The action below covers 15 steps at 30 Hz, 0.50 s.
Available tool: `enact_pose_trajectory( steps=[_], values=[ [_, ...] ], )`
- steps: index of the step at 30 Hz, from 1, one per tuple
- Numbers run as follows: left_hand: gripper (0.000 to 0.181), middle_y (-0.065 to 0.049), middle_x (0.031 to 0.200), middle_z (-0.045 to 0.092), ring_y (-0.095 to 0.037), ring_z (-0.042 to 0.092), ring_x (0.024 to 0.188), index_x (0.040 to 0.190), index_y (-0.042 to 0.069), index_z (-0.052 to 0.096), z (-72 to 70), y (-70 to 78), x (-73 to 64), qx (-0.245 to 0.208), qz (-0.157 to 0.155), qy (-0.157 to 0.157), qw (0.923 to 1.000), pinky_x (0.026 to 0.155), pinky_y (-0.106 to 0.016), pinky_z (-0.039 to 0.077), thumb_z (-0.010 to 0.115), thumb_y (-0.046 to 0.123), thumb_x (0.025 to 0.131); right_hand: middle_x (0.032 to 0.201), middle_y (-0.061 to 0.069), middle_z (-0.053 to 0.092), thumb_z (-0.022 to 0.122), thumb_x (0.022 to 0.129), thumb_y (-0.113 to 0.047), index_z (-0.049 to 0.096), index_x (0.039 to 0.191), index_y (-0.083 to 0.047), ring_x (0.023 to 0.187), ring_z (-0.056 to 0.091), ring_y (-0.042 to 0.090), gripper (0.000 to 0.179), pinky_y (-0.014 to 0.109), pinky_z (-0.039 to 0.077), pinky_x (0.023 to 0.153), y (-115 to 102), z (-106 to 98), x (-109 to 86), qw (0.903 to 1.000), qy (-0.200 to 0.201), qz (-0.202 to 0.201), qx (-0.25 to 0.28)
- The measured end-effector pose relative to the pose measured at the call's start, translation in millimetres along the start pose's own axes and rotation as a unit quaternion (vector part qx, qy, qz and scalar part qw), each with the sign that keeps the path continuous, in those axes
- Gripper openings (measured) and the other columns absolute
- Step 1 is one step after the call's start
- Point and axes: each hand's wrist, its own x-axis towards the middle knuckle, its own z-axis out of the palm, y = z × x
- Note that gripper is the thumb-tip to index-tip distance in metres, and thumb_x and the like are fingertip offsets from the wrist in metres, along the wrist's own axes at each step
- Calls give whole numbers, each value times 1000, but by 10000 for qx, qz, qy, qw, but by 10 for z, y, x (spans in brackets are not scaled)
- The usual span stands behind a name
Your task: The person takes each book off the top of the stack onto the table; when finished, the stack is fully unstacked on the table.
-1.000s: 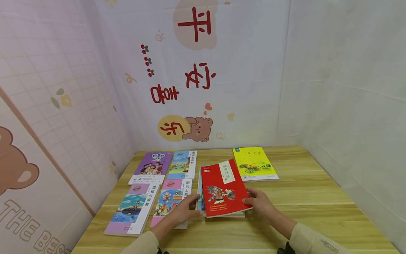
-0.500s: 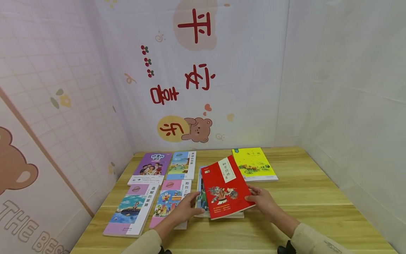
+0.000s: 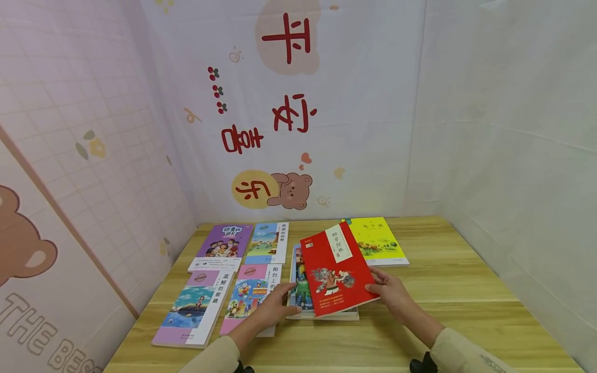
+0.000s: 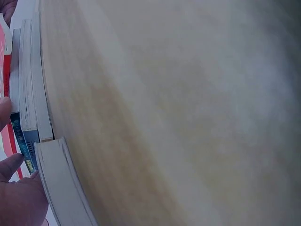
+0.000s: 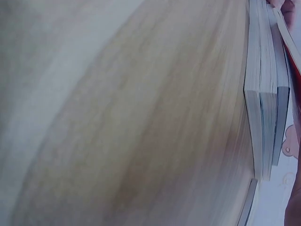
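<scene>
In the head view my right hand (image 3: 394, 298) pinches the lower right edge of a red book (image 3: 338, 285), thumb on its cover. Tilted, that book sits over a small stack of books. A blue-green book (image 3: 303, 290) shows at the stack's left side. Against this left edge my left hand (image 3: 275, 308) rests, thumb and fingers apart. Its fingers touch the book spines in the left wrist view, beside white page edges (image 4: 33, 84). From the right wrist, the stacked books (image 5: 261, 80) lie flat below the lifted red book (image 5: 294, 52).
Left of the stack lie a purple book (image 3: 224, 243), a blue book (image 3: 266, 241), a lilac book (image 3: 191, 308) and a pink book (image 3: 247, 300), the last partly under my left hand. A yellow book (image 3: 378, 238) lies behind, on the wooden table (image 3: 466, 311).
My right hand has drawn the red book rightward and turned it, uncovering more of the blue-green book below. It now overlaps the yellow book in view. My left hand has hardly moved.
</scene>
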Motion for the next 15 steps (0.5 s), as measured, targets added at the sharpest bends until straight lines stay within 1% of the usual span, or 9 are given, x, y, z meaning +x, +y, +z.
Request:
enact_pose_trajectory(
  steps=[5, 10, 15],
  values=[
    [68, -27, 149, 34, -47, 35, 137, 149, 1, 41, 5, -14, 9, -6, -33, 0, 10000, 109, -57, 34, 73, 19, 92, 142, 28, 49, 56, 95, 3, 36, 153, -3, 92, 70, 27, 62, 40, 59, 78, 16, -37, 20, 9999, -29, 6, 119],
    [67, -25, 149, 35, -46, 35, 138, 149, 3, 42, 15, -25, 14, 39, -148, 31, 9999, 109, -56, 34, 73, 20, 92, 141, 29, 49, 55, 95, 3, 35, 154, -6, 93, 70, 28, 63, 42, 59, 79, 40, -74, 40, 9997, -45, -13, 225],
    [67, -24, 149, 36, -46, 36, 137, 149, 4, 43, 19, -24, 15, 98, -189, 58, 9998, 109, -57, 35, 74, 21, 92, 144, 29, 46, 54, 96, 2, 33, 155, -6, 95, 69, 27, 63, 41, 58, 81, 47, -126, 69, 9998, -18, 32, 200]
  ],
)
